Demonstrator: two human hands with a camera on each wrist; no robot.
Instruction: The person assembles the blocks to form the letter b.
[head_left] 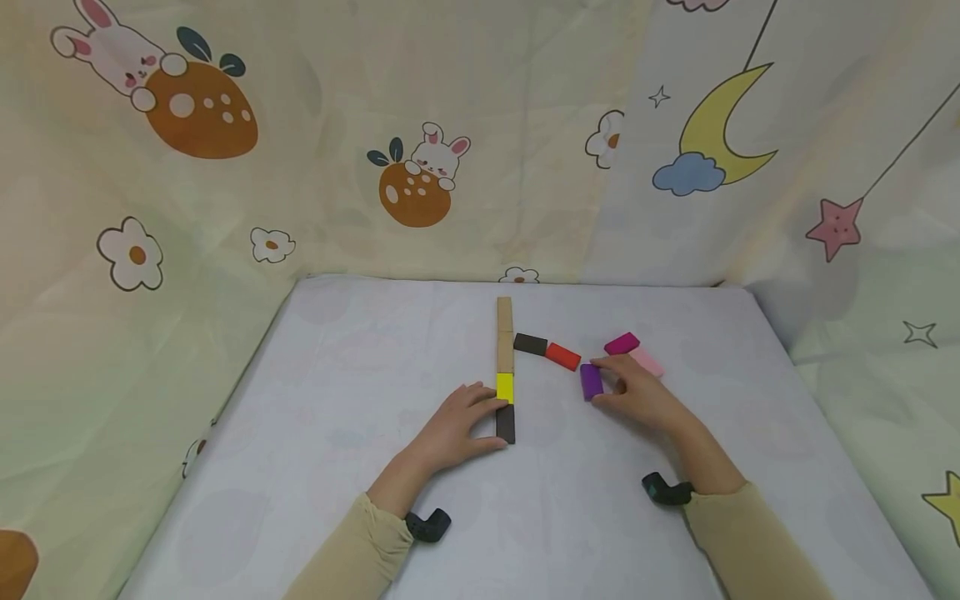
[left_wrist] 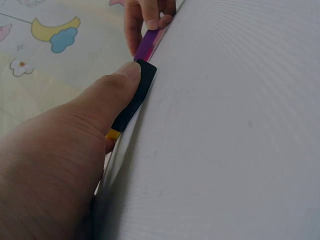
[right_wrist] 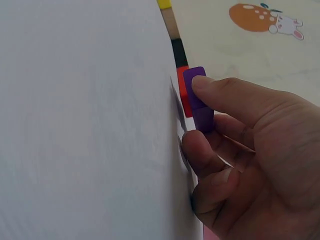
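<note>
My right hand (head_left: 641, 396) pinches a purple block (head_left: 591, 382) between thumb and fingers; the right wrist view shows the thumb pressed on its face. Just left of it lies a red block (head_left: 562, 357), end to end with a dark block (head_left: 530, 343). My left hand (head_left: 450, 427) holds a black block (head_left: 506, 425) at the near end of a straight column, thumb at its near end and fingertips by the yellow block (head_left: 505, 387). Beyond the yellow one, two tan blocks (head_left: 505, 333) continue the column. In the left wrist view, the thumb partly covers the black block (left_wrist: 135, 100).
Behind the right hand lie a magenta block (head_left: 622, 343) and a pink block (head_left: 648, 362), the pink one partly covered. A white cloth covers the table (head_left: 337, 350). A patterned curtain (head_left: 322, 167) stands behind and at both sides.
</note>
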